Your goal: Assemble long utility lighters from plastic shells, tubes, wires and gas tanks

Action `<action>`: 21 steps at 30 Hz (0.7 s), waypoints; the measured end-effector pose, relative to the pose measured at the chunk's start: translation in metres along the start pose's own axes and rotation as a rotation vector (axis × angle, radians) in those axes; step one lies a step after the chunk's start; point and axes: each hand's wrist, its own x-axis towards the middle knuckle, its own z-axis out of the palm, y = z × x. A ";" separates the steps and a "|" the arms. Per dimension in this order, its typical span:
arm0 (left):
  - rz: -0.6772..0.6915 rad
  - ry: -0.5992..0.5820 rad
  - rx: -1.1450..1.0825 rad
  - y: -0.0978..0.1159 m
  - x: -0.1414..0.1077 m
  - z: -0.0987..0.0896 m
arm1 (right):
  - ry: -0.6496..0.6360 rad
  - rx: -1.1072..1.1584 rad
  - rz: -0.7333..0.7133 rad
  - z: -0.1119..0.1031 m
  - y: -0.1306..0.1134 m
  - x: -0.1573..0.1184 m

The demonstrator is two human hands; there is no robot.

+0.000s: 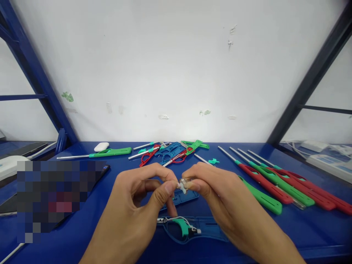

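Near the centre, my left hand (145,205) pinches the left end of a small clear part (183,184) with a whitish tip. The fingers of my right hand (220,198) close round its other side. Below them lies an open blue lighter shell (210,223) with a green trigger (181,225), a thin wire and a metal tube at its left. Another blue shell piece (185,198) sits just behind, partly hidden by my fingers.
Several red and green lighters (286,187) lie at the right. A pile of blue, red and green shells (172,149) is at the back. At the left are a green lighter (110,151), a white case (101,147) and a dark, partly pixelated device (95,183).
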 end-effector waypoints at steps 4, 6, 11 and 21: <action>0.055 0.019 0.018 0.005 0.002 0.004 | 0.022 -0.003 -0.011 0.001 0.001 -0.001; 0.083 0.026 0.038 0.006 0.003 0.007 | 0.023 0.001 -0.016 0.001 0.003 -0.001; 0.095 0.035 0.069 0.007 0.006 0.008 | -0.008 0.019 -0.032 -0.003 0.004 0.002; 0.253 0.025 0.443 -0.016 0.012 0.003 | 0.012 -0.105 0.209 -0.031 0.015 -0.016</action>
